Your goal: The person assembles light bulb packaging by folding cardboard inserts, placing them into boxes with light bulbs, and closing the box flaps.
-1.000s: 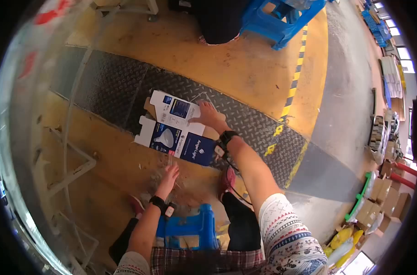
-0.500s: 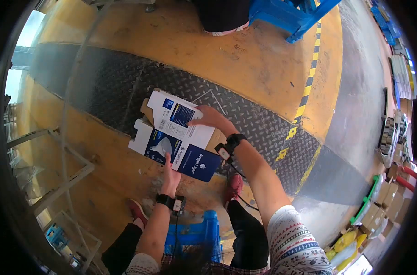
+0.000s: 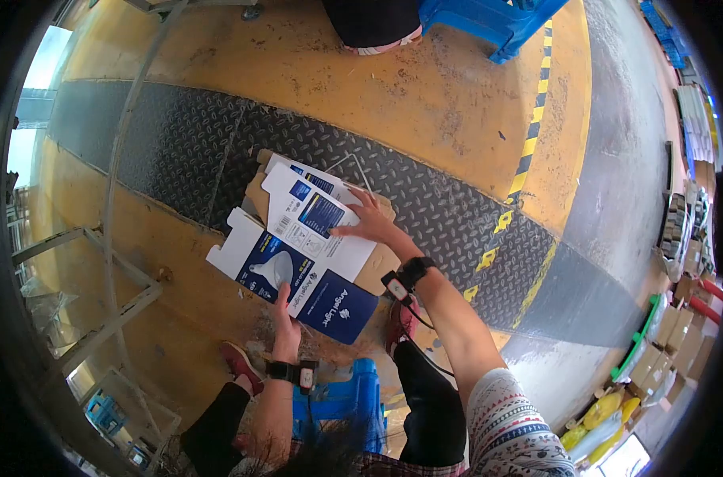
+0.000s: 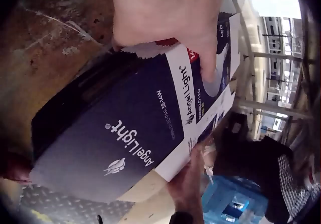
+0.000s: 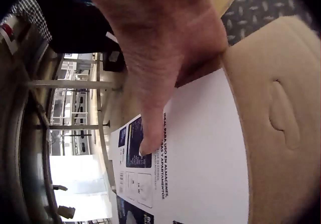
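Observation:
A flattened printed carton (image 3: 302,258), white and dark blue with a light bulb picture and "Angel Light" lettering, lies tilted between the two hands. My left hand (image 3: 284,330) grips its near edge, thumb on the printed face, the other fingers hidden underneath; the left wrist view shows the thumb beside the bulb picture on the carton (image 4: 135,118). At the far edge my right hand (image 3: 375,222) holds on, its thumb pressing the white panel. Under the top carton, more printed edges and brown cardboard (image 3: 377,270) show; a brown flap (image 5: 276,98) has a cut hand slot.
Dark tread plate (image 3: 178,151) crosses the orange floor. A blue stool (image 3: 365,397) stands under me, another blue stool (image 3: 477,28) near a person's dark-clad leg (image 3: 373,24). A metal frame (image 3: 83,234) rises at left; cartons (image 3: 668,334) lie at far right.
My left hand has come up from beside the carton and taken hold of its near edge. The top carton has shifted toward me, uncovering another printed edge behind it.

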Demonstrator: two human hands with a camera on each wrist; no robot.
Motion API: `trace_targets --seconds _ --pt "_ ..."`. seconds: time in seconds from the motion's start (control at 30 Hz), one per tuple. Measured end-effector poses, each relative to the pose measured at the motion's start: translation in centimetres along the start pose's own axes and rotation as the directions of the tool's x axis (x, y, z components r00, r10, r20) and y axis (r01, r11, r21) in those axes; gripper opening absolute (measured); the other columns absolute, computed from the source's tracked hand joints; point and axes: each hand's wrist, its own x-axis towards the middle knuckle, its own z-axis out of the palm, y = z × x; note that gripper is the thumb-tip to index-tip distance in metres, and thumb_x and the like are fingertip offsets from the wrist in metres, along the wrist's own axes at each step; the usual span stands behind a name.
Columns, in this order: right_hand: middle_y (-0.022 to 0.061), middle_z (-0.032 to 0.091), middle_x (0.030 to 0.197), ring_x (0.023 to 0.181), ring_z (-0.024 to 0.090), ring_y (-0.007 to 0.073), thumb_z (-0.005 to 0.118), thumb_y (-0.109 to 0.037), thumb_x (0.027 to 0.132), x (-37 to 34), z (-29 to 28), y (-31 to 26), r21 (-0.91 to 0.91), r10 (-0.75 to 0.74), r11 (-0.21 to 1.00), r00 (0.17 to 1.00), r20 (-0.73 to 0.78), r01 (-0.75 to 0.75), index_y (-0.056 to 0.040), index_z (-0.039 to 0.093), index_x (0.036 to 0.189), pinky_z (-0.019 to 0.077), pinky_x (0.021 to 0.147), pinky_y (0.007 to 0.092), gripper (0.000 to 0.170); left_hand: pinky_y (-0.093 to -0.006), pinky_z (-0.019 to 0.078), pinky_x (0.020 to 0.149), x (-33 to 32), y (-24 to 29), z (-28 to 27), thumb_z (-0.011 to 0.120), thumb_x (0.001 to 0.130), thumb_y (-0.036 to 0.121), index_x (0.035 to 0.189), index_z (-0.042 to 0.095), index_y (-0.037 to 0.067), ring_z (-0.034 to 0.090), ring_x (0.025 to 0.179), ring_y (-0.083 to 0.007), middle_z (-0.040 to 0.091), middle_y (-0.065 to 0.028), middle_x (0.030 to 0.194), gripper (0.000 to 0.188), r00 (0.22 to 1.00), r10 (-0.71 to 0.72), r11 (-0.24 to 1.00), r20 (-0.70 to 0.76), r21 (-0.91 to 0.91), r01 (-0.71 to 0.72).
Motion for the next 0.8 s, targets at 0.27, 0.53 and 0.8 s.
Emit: trace_targets --seconds 0.27,0.53,0.8 --pt "0.0217 0.048 0.125 0.120 0.043 0.0283 0.073 -0.051 0.069 -13.5 -5.4 -6.3 0.701 0.108 0.685 0.979 0.170 -0.198 0.0093 0.038 0.128 0.0328 0.102 0.0370 0.091 -0.0339 0.0456 0.089 -9.8 3.0 0.7 0.070 0.075 0.009 0.130 0.039 0.002 0.056 0.103 -0.0218 0.054 -0.0098 0.119 0.064 0.993 0.114 0.978 0.006 0.178 -0.113" --pt "0.0098 0.054 0.122 0.110 0.053 0.0209 0.064 -0.030 0.083 -29.1 -7.9 -9.7 0.961 0.278 0.197 0.951 0.136 -0.195 0.0004 0.042 0.128 0.0416 0.094 0.0335 0.058 -0.0333 0.0450 0.087 -24.1 8.3 8.5 0.079 0.067 0.011 0.123 0.032 -0.005 0.054 0.103 -0.0207 0.051 -0.0177 0.115 0.076 0.892 0.301 0.677 0.337 0.583 -0.449" --pt "0.0091 0.051 0.129 0.113 0.050 0.0216 0.049 -0.043 0.092 -36.7 -10.9 -16.7 0.999 0.474 0.045 0.881 -0.004 -0.020 -0.0034 0.041 0.133 0.0386 0.098 0.0366 0.058 -0.0369 0.0378 0.095 -41.9 19.8 17.1 0.074 0.074 0.033 0.122 0.030 -0.010 0.049 0.110 -0.0270 0.047 -0.0250 0.115 0.078 0.830 0.154 0.412 0.536 0.728 -0.547"
